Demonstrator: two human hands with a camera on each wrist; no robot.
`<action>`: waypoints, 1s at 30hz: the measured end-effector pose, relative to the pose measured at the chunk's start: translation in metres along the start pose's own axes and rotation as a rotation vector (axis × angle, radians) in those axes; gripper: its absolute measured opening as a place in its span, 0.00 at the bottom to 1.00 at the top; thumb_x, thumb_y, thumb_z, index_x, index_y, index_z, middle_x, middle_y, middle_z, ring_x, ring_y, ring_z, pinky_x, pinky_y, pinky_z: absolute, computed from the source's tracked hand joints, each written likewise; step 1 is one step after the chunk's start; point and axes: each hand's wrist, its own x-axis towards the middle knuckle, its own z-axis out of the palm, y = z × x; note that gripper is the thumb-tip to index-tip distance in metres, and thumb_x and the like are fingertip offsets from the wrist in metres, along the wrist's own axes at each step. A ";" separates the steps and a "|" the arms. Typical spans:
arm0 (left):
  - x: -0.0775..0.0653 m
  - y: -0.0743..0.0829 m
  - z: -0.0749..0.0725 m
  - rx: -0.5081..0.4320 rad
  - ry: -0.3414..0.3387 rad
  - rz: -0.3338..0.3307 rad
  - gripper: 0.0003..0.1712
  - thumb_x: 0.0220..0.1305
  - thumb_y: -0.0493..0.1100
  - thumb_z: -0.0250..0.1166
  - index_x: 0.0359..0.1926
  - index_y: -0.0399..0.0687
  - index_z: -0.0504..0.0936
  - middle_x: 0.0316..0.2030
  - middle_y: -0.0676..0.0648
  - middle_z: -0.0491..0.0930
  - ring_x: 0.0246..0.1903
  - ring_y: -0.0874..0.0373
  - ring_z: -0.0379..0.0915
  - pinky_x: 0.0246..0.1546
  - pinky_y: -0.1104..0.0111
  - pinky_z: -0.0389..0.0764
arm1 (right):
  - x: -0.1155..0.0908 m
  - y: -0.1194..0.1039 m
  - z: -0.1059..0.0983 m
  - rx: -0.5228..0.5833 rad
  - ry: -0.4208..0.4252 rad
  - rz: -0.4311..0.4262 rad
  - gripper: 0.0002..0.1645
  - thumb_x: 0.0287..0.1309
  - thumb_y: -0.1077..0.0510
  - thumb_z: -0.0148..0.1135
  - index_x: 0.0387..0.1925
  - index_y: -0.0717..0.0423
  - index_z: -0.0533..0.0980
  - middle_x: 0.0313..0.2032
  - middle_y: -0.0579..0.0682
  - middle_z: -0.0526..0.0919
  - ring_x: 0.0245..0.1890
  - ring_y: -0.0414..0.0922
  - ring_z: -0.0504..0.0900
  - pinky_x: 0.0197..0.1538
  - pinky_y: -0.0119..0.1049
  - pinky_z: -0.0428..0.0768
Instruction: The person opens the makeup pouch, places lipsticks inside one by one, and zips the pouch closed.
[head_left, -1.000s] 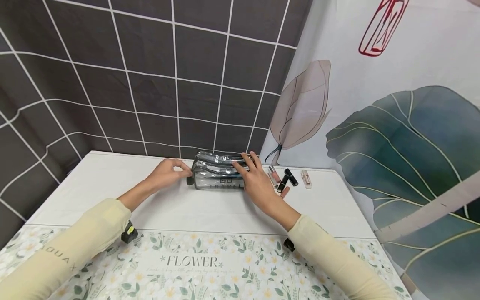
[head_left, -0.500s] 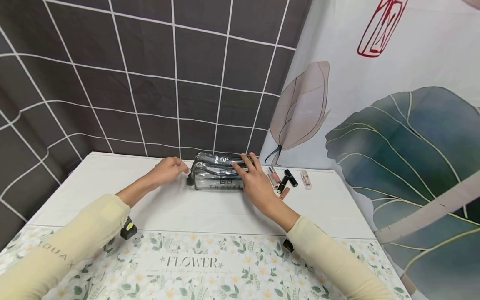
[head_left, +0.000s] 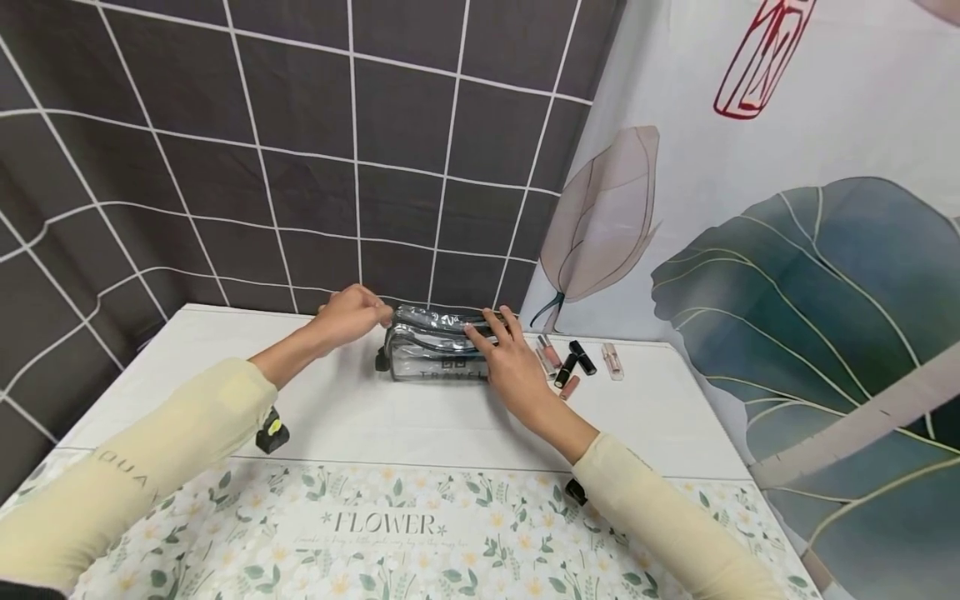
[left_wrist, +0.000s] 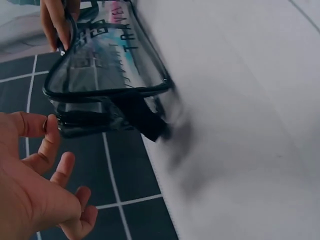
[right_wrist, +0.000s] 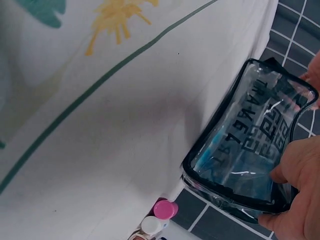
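Observation:
A clear toiletry bag point(head_left: 427, 365) with black piping and the word "TRAVEL" stands at the back of the table. My right hand point(head_left: 517, 371) grips the bag's top near its right end, thumb in front, fingers spread over the top. At the opposite end is my left hand point(head_left: 352, 315). In the left wrist view its thumb and index finger point(left_wrist: 36, 124) meet and pinch the bag's upper edge by the zipper; the exact piece between them is hidden. The other fingers are loosely bent. A black tab point(left_wrist: 142, 117) sticks out from that end.
Right of the bag lie black lipsticks point(head_left: 582, 356), lip gloss tubes point(head_left: 550, 350) and a clear pinkish tube point(head_left: 612, 360). A dark grid-patterned cloth point(head_left: 397, 200) hangs right behind the table. Floral fabric point(head_left: 390, 558) covers the table's front.
My left hand has let go of the bag's left tab and moved up and right to its top left corner. The right hand and bag have stayed in place.

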 end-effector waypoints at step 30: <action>0.013 0.038 0.017 0.183 -0.019 0.112 0.22 0.69 0.48 0.63 0.15 0.54 0.78 0.70 0.39 0.83 0.76 0.34 0.62 0.76 0.32 0.52 | 0.007 0.037 -0.004 0.563 0.004 0.130 0.53 0.68 0.69 0.74 0.88 0.61 0.59 0.79 0.66 0.73 0.76 0.67 0.70 0.75 0.65 0.77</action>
